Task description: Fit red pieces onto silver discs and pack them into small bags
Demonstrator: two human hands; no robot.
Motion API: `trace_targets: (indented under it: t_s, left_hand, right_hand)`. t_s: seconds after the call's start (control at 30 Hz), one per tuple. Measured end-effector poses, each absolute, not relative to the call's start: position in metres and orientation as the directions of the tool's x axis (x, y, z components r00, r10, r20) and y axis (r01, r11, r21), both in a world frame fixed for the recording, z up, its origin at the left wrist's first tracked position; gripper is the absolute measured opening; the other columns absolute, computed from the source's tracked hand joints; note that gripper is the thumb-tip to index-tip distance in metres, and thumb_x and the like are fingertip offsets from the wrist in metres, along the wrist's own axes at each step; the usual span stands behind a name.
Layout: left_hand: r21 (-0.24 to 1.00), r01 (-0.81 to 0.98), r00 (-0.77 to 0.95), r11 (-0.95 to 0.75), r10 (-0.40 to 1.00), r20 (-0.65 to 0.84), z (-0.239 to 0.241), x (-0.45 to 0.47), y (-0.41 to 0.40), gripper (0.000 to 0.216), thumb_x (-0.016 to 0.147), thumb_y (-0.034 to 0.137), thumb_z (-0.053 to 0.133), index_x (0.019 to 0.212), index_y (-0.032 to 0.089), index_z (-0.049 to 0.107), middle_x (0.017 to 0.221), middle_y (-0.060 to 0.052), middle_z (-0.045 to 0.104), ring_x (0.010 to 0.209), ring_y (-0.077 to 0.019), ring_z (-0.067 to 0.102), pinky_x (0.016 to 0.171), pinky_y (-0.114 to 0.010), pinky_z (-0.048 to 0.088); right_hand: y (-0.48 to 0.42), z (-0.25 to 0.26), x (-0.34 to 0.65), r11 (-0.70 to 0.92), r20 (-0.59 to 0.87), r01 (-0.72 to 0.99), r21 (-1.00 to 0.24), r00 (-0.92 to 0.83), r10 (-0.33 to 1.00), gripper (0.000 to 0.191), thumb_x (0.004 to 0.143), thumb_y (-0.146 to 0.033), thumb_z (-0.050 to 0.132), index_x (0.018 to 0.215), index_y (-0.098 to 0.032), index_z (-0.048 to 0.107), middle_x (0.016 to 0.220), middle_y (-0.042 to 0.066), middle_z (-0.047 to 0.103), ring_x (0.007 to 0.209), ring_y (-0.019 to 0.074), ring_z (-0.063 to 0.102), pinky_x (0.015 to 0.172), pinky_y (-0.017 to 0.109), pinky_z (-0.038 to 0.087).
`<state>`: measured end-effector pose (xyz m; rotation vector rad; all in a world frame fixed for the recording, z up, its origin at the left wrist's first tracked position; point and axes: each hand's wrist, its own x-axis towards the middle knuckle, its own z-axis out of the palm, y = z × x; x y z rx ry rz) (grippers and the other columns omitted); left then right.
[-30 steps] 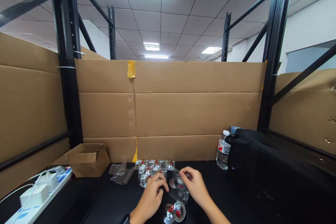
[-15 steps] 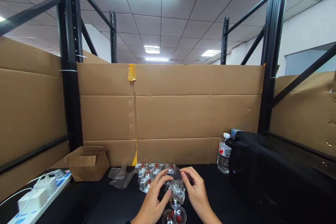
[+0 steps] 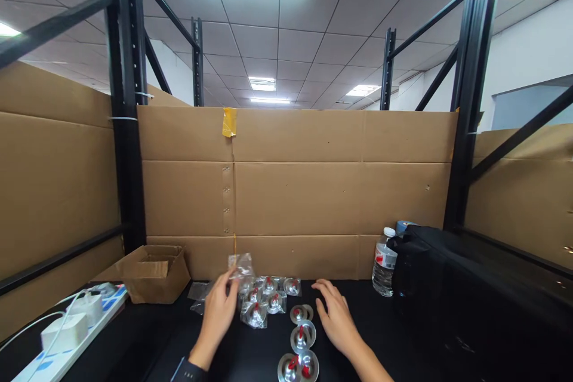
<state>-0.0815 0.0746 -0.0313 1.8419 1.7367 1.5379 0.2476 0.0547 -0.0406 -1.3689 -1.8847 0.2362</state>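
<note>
My left hand pinches a crumpled clear plastic bag and holds it up at the left of the wrapped pieces. Behind and beside that hand lie several round shiny discs with red parts in clear wrappers; their exact kind is unclear. My right hand is open, fingers spread and palm down, with nothing in it. Just left of it, unwrapped round shiny discs with red parts stand in a rough column running toward me, some overlapping.
Flat clear bags lie near an open cardboard box at left. A white power strip with plugs and cables is at front left. A water bottle and a large black bag stand at right. Cardboard panels wall the back.
My left hand has moved left with the plastic bag, off the discs in the middle. A disc pair formerly under plastic now lies bare. My right hand has opened and moved slightly right.
</note>
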Motion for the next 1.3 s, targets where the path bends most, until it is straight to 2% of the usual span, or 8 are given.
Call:
trace_targets:
  t_s: [0.1, 0.23, 0.33, 0.5, 0.6, 0.93, 1.1, 1.3]
  left_hand:
    - [0.584, 0.811, -0.338, 0.011, 0.825, 0.454, -0.045, -0.114, 0.085, 0.050, 0.099, 0.038, 0.035, 0.134, 0.014, 0.060, 0.135, -0.015, 0.063, 0.126, -0.0342, 0.055, 0.105, -0.052, 0.043]
    - [0.438, 0.858, -0.434, 0.268, 0.835, 0.339, -0.064, -0.122, 0.085, 0.046, 0.099, 0.041, 0.038, 0.132, 0.022, 0.063, 0.138, -0.013, 0.059, 0.128, -0.0359, 0.050, 0.098, -0.052, 0.044]
    - [0.362, 0.871, -0.469, 0.331, 0.778, 0.418, -0.071, -0.116, 0.083, 0.046, 0.100, 0.044, 0.038, 0.131, 0.023, 0.064, 0.142, -0.015, 0.053, 0.130, -0.0354, 0.045, 0.096, -0.051, 0.043]
    - [0.272, 0.888, -0.459, 0.371, 0.688, 0.562, -0.067, -0.108, 0.080, 0.046, 0.099, 0.041, 0.040, 0.134, 0.021, 0.061, 0.153, -0.017, 0.041, 0.134, -0.0352, 0.039, 0.097, -0.051, 0.041]
    - [0.260, 0.878, -0.477, 0.402, 0.681, 0.556, -0.065, -0.107, 0.079, 0.046, 0.098, 0.041, 0.042, 0.135, 0.020, 0.061, 0.155, -0.016, 0.040, 0.138, -0.0364, 0.036, 0.101, -0.051, 0.038]
    - [0.271, 0.894, -0.449, 0.358, 0.723, 0.525, -0.052, -0.101, 0.074, 0.046, 0.100, 0.038, 0.038, 0.133, 0.015, 0.061, 0.152, -0.017, 0.044, 0.135, -0.0330, 0.041, 0.100, -0.049, 0.040]
    - [0.312, 0.929, -0.360, 0.201, 0.692, 0.625, -0.039, -0.091, 0.067, 0.043, 0.101, 0.035, 0.035, 0.133, 0.019, 0.059, 0.150, -0.015, 0.045, 0.133, -0.0311, 0.042, 0.098, -0.049, 0.041]
    - [0.356, 0.934, -0.228, -0.024, 0.726, 0.649, -0.033, -0.074, 0.061, 0.035, 0.098, 0.030, 0.041, 0.125, 0.024, 0.063, 0.145, -0.012, 0.049, 0.131, -0.0304, 0.044, 0.100, -0.047, 0.040]
  right_hand:
    - [0.071, -0.053, 0.260, 0.292, 0.345, 0.865, -0.407, -0.150, 0.926, 0.057, 0.087, -0.013, 0.041, 0.138, -0.031, 0.056, 0.153, 0.005, 0.048, 0.141, 0.0253, 0.042, 0.110, 0.047, 0.033]
    - [0.080, -0.064, 0.263, 0.269, 0.202, 0.900, -0.344, -0.209, 0.957, 0.055, 0.090, -0.015, 0.039, 0.137, -0.034, 0.058, 0.152, 0.003, 0.050, 0.143, 0.0264, 0.041, 0.109, 0.052, 0.030]
    - [0.077, -0.062, 0.261, 0.271, 0.212, 0.895, -0.353, -0.206, 0.955, 0.052, 0.089, -0.015, 0.040, 0.134, -0.032, 0.061, 0.150, 0.006, 0.053, 0.140, 0.0265, 0.044, 0.108, 0.051, 0.031]
    - [0.060, -0.044, 0.252, 0.432, 0.247, 0.770, -0.469, -0.355, 0.902, 0.051, 0.097, -0.030, 0.039, 0.147, -0.040, 0.046, 0.159, 0.003, 0.040, 0.146, 0.0242, 0.035, 0.113, 0.048, 0.028]
    - [0.049, -0.037, 0.242, 0.508, 0.207, 0.696, -0.507, -0.474, 0.856, 0.044, 0.101, -0.042, 0.035, 0.141, -0.043, 0.053, 0.157, 0.001, 0.044, 0.146, 0.0259, 0.035, 0.115, 0.051, 0.024]
    - [0.045, -0.036, 0.237, 0.474, 0.233, 0.744, -0.471, -0.413, 0.880, 0.039, 0.100, -0.040, 0.039, 0.125, -0.033, 0.068, 0.137, 0.007, 0.062, 0.128, 0.0259, 0.053, 0.104, 0.044, 0.035]
    - [0.053, -0.045, 0.246, 0.370, 0.230, 0.831, -0.416, -0.298, 0.927, 0.038, 0.095, -0.030, 0.046, 0.127, -0.030, 0.066, 0.131, 0.008, 0.063, 0.123, 0.0267, 0.053, 0.100, 0.041, 0.038]
    - [0.057, -0.050, 0.252, 0.452, 0.298, 0.766, -0.458, -0.347, 0.889, 0.033, 0.091, -0.024, 0.052, 0.118, -0.025, 0.071, 0.115, 0.009, 0.067, 0.109, 0.0250, 0.058, 0.098, 0.035, 0.040]
